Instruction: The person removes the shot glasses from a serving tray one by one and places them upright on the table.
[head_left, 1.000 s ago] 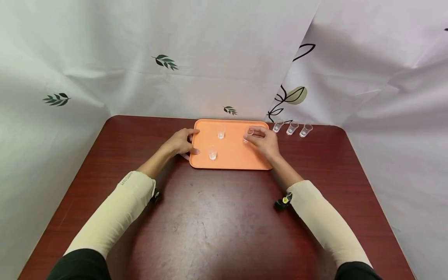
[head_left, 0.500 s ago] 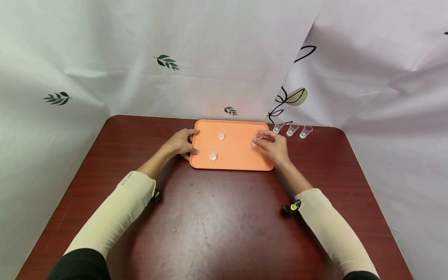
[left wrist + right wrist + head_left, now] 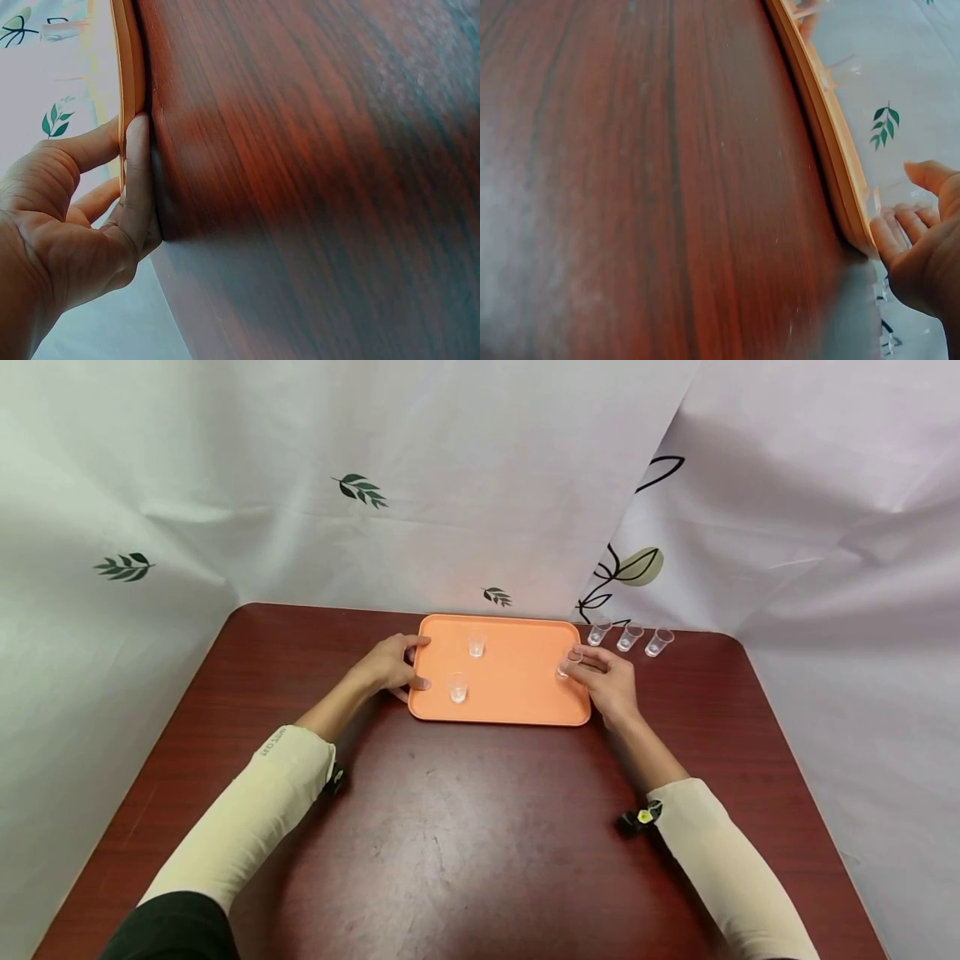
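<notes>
At the far side of the table lies an orange tray (image 3: pixel 510 697). My left hand (image 3: pixel 388 664) grips its left end, thumb above and fingers below; in the left wrist view the fingers clasp the tray edge (image 3: pixel 130 71). Over the tray's right end, my right hand (image 3: pixel 611 687) pinches a small clear shot glass (image 3: pixel 567 665) between thumb and fingertips. Two similar glasses stand on the left half, one at the back (image 3: pixel 476 645) and one nearer the front (image 3: pixel 458 690). In the right wrist view, my right hand (image 3: pixel 922 232) is beside the tray's corner.
Three more clear glasses line up on the table right of the tray: a left one (image 3: pixel 598 632), a middle one (image 3: pixel 629 637) and a right one (image 3: pixel 658 643). A white patterned curtain (image 3: pixel 420 543) hangs directly behind the dark red wooden table (image 3: pixel 450 827).
My right hand has moved rightward across the tray with the glass, from right of the middle to near the right end. The left hand keeps its hold on the tray.
</notes>
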Demonstrator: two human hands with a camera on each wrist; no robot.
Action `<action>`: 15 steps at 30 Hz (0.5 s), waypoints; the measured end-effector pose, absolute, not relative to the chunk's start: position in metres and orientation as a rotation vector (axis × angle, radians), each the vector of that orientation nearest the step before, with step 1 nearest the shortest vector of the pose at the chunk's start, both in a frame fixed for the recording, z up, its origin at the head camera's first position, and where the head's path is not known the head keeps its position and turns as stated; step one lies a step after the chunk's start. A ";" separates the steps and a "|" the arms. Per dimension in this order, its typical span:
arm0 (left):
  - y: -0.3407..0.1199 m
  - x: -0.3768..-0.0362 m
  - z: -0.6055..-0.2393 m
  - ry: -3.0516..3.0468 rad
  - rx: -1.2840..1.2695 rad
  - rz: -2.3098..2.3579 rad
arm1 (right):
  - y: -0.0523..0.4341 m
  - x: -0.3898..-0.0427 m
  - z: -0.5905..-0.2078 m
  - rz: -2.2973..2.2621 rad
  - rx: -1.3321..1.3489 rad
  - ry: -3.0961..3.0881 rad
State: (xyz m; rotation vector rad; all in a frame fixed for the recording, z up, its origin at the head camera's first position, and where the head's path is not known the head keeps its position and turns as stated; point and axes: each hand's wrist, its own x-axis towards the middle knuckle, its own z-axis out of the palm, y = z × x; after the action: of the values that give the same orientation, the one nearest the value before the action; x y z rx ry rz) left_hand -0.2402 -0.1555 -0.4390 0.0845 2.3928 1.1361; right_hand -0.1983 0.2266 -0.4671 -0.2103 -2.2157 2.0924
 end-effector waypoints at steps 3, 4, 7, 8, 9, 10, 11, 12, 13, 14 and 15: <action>-0.155 -0.240 -0.438 2.394 0.085 1.132 | 0.231 -0.196 -0.466 2.081 -0.221 -2.215; -0.155 -0.240 -0.438 2.395 0.086 1.130 | 0.233 -0.195 -0.465 2.074 -0.221 -2.217; -0.155 -0.240 -0.438 2.397 0.085 1.129 | 0.236 -0.194 -0.464 2.044 -0.218 -2.229; -0.156 -0.240 -0.438 2.397 0.087 1.131 | 0.238 -0.193 -0.464 2.038 -0.214 -2.235; -0.156 -0.240 -0.439 2.397 0.086 1.133 | 0.239 -0.192 -0.463 2.032 -0.212 -2.239; -0.156 -0.240 -0.439 2.397 0.086 1.135 | 0.240 -0.192 -0.463 2.027 -0.209 -2.243; -0.156 -0.240 -0.440 2.396 0.084 1.139 | 0.242 -0.191 -0.462 2.024 -0.210 -2.244; -0.156 -0.240 -0.440 2.394 0.085 1.143 | 0.243 -0.191 -0.462 2.025 -0.209 -2.242; -0.156 -0.240 -0.440 2.394 0.084 1.147 | 0.245 -0.190 -0.462 2.031 -0.207 -2.236; -0.156 -0.240 -0.441 2.393 0.083 1.153 | 0.246 -0.190 -0.461 2.043 -0.207 -2.222; -0.156 -0.240 -0.441 2.392 0.082 1.156 | 0.248 -0.189 -0.461 2.052 -0.207 -2.212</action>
State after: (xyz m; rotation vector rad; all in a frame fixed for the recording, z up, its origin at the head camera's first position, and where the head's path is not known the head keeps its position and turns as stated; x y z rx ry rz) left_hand -0.2403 -0.1561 -0.4410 0.0820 2.3923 1.1563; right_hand -0.1891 0.2476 -0.4610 -0.2073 -2.2118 2.0520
